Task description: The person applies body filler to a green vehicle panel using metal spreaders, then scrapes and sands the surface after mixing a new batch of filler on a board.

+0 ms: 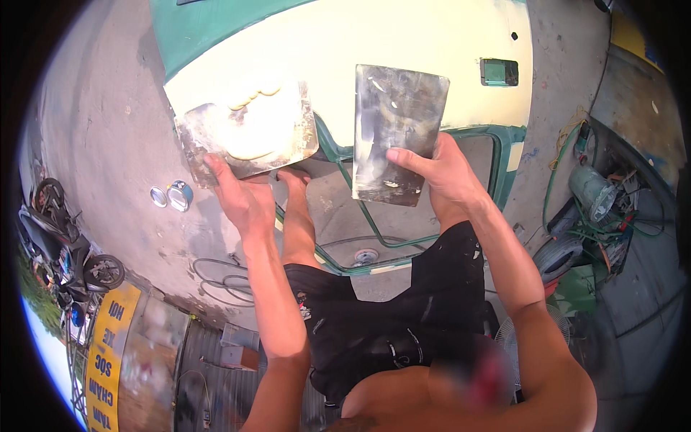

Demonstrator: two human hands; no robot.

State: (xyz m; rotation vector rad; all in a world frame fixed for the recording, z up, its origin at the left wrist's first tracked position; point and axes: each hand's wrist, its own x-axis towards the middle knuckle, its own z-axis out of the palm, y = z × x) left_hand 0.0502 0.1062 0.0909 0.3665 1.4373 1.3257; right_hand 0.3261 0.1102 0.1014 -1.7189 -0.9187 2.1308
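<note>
My left hand [241, 198] grips the near edge of a flat, stained metal putty board [205, 133], thumb on top. Strong glare whitens the board's middle, and a beige streak of putty [253, 98] shows near its far side. In my right hand [453, 173] is a wide, dark, flat putty spreader [399, 119] smeared with pale residue, the thumb pressed on its face and the fingers behind it. The two plates are apart. Beneath and beyond them lies a vehicle door [317, 36] with a cream panel, green edges and an open window frame [497, 162].
A small open can [179, 196] and its lid [158, 196] stand on the concrete left. A hose [216, 281] coils nearby. At right are a tyre [558, 255], a greenish cylinder [592, 193] and green hose. A motorbike [65, 245] and a yellow sign [111, 353] are far left.
</note>
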